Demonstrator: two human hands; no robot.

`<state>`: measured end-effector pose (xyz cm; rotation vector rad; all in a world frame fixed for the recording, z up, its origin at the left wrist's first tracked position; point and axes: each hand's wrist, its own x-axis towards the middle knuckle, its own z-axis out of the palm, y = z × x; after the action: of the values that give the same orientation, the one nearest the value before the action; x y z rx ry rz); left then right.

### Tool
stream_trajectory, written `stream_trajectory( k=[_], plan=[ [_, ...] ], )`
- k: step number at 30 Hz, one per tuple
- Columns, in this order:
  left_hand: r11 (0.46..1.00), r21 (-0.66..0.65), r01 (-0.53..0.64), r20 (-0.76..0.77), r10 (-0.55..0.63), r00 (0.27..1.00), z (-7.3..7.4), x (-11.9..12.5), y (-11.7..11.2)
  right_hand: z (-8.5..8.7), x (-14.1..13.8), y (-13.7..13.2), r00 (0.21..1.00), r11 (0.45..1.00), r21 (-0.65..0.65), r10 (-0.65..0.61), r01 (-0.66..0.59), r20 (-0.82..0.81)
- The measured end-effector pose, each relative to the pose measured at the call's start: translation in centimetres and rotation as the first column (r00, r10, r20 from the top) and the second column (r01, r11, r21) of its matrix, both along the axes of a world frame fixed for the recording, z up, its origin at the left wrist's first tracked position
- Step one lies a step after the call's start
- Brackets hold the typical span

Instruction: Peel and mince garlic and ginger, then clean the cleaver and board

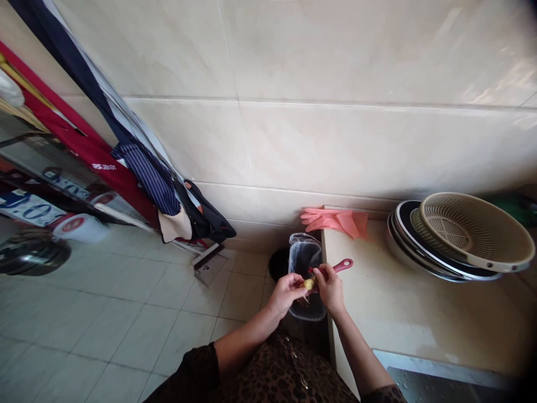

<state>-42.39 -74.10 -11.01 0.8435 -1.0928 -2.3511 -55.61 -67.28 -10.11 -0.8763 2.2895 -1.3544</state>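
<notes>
My left hand (286,292) is closed on a small yellowish piece of food (309,284), pinched at the fingertips. My right hand (330,287) grips a red-handled peeler (340,265), with its head against the food. Both hands hover over a small bin (302,258) lined with a clear bag, standing on the floor beside the counter's left end. A thin peel hangs under the food.
A beige counter (403,302) runs to the right, with pink rubber gloves (335,220) at its back edge and a beige colander (470,230) stacked in metal bowls. A sink corner (440,380) is at bottom right. Aprons and an umbrella lean against the tiled wall on the left.
</notes>
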Motion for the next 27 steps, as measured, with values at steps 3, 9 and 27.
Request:
stream_trajectory(
  k=[3,9,27],
  plan=[
    [0.977,0.212,0.002,-0.042,0.007,0.999,0.3,0.2,-0.1,-0.4,-0.7,0.3,1.0,0.999,0.033,-0.012,0.012,-0.024],
    [0.971,0.21,-0.112,-0.015,0.118,0.993,0.2,0.1,-0.4,1.2,0.0,0.5,0.995,1.0,-0.007,0.01,-0.011,-0.101],
    [0.951,0.304,0.046,-0.175,0.008,0.985,0.1,0.3,-0.4,2.0,1.8,-0.2,0.968,0.97,-0.042,0.233,-0.238,-0.093]
  ],
)
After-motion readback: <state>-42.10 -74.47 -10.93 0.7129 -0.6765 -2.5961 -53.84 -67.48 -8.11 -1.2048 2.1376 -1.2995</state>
